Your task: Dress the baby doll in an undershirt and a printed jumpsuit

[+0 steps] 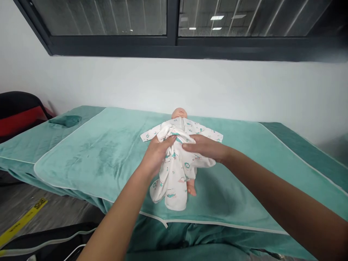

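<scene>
A baby doll (179, 112) lies on its back on the green bed cover, its head toward the wall. White printed baby pajamas (174, 181) cover its body, with both sleeves spread sideways. One bare foot (191, 188) shows below the hem, while a loose trouser leg lies flat beside it. My left hand (157, 152) pinches bunched cloth at the doll's middle, thumb on top. Opposite it, my right hand (205, 146) grips the same fabric, its fingers partly hidden under a fold. The doll's arms and other leg are hidden.
The bed (89, 156) has a light green cover with white piping, and a face hole (65, 121) at the left end. A black and red chair (21, 116) stands beyond that end. Yellow tape (23, 221) and pale cables (49, 246) appear at lower left. A window (174, 43) is above.
</scene>
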Demonstrator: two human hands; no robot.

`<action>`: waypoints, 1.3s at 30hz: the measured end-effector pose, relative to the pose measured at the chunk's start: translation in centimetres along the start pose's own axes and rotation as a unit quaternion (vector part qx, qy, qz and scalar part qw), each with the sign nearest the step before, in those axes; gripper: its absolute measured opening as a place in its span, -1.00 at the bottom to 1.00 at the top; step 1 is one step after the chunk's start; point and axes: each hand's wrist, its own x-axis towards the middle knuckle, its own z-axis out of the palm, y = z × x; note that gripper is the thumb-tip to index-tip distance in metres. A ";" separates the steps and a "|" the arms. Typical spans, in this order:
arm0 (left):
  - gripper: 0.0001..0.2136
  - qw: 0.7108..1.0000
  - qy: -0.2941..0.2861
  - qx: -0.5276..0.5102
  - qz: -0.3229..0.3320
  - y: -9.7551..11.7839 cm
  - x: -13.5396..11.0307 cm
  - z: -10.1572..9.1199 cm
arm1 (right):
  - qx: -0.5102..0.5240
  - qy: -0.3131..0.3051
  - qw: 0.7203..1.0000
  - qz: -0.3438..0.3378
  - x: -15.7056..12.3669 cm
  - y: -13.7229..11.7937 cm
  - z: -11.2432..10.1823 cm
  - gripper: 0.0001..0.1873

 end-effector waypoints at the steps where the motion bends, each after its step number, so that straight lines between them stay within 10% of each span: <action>1: -0.58 1.000 0.005 0.004 -0.010 -0.1 0.0 0.0 | -0.021 -0.026 0.999 0.021 -0.2 -0.1 0.1 -0.60; 13: -0.64 0.980 -0.139 0.105 -0.101 0.3 -0.6 -0.8 | 0.168 0.219 0.960 -0.047 1.0 1.5 -0.5 -0.62; 16: -0.68 0.998 -0.046 0.009 -0.041 -0.4 -0.2 -0.6 | 0.151 0.195 0.968 -0.047 0.5 2.7 -0.3 -0.63; 21: -0.62 0.997 0.030 -0.052 -0.055 -1.3 0.6 -0.1 | 0.046 -0.017 0.997 0.052 -0.9 2.8 0.2 -0.58; 28: -0.56 0.991 -0.084 -0.018 -0.101 -1.9 0.3 -0.3 | 0.222 0.166 0.959 -0.063 -0.3 2.4 0.0 -0.52; 39: -0.61 0.940 -0.142 0.241 -0.194 -2.1 -1.4 -1.3 | 0.307 0.211 0.926 0.066 -4.7 9.0 5.8 -0.50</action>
